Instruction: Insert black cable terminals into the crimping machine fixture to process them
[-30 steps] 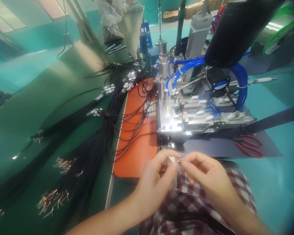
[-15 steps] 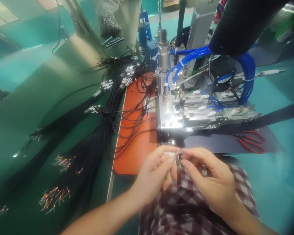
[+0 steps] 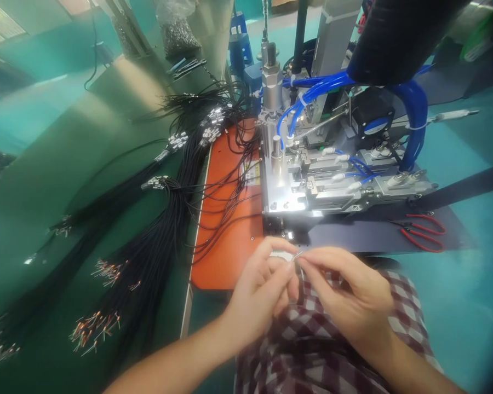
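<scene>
My left hand (image 3: 263, 282) is closed, with thumb and fingers pinching a thin pale wire (image 3: 297, 255) whose tip sticks out to the right. From the other side, the thumb and forefinger of my right hand (image 3: 349, 295) come together at the wire's tip. A narrow dark strip shows behind the fingers; what it belongs to is hidden. Both hands are in front of a metal machine (image 3: 287, 197), above a checked cloth (image 3: 312, 350) over my lap.
Bundles of black cables (image 3: 164, 230) with bared coloured wire ends lie on the green table (image 3: 107, 180) at left. Some cables cross an orange plate (image 3: 230, 235). Red-handled pliers (image 3: 423, 232) rest on the dark mat at right. Blue air hoses (image 3: 414, 126) arch above the machine.
My right thumb and forefinger have closed together at the wire's tip; they were apart before. My left hand stays nearly in place. The view has shifted slightly.
</scene>
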`<state>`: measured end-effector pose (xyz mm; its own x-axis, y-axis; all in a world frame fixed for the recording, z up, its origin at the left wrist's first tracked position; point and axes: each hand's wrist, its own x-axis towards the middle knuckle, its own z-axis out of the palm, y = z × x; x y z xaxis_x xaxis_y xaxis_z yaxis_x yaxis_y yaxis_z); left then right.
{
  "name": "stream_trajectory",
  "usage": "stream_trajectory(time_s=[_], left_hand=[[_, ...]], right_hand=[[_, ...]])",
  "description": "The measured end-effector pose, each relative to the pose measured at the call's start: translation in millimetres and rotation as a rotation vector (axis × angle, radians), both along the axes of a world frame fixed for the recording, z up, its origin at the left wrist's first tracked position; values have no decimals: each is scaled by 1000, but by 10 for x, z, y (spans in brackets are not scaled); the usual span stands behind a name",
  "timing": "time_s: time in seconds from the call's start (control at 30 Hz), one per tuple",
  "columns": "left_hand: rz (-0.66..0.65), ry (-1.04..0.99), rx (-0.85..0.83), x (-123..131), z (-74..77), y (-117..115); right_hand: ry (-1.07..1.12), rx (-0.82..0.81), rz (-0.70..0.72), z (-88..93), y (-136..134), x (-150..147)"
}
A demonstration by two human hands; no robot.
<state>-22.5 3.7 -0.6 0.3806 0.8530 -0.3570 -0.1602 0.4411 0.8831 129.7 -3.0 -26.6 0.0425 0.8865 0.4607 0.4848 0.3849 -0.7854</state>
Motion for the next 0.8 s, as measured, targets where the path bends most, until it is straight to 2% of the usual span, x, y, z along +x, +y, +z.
stream_trajectory(time_s=[0.07, 0.13, 0.23, 0.37, 0.47, 0.6, 0.8], left_hand=[[17, 10, 28, 6, -9, -18], [39, 32, 62, 11, -17, -42], [66, 80, 133, 14, -31, -81], [47, 123, 195, 4, -54, -115], [28, 111, 244, -4, -70, -123], [35, 61, 261, -1, -73, -129], [78, -47, 180, 15, -86, -136]], right_hand=[[175, -202, -71, 36, 4, -58], [382, -447, -80, 77, 20, -89], [696, -788, 51, 144, 61, -76], [998, -1054, 229, 201, 107, -14], [1101, -1153, 322, 192, 118, 21], [1158, -1204, 375, 181, 94, 24], [929, -1016, 248, 268, 22, -67]])
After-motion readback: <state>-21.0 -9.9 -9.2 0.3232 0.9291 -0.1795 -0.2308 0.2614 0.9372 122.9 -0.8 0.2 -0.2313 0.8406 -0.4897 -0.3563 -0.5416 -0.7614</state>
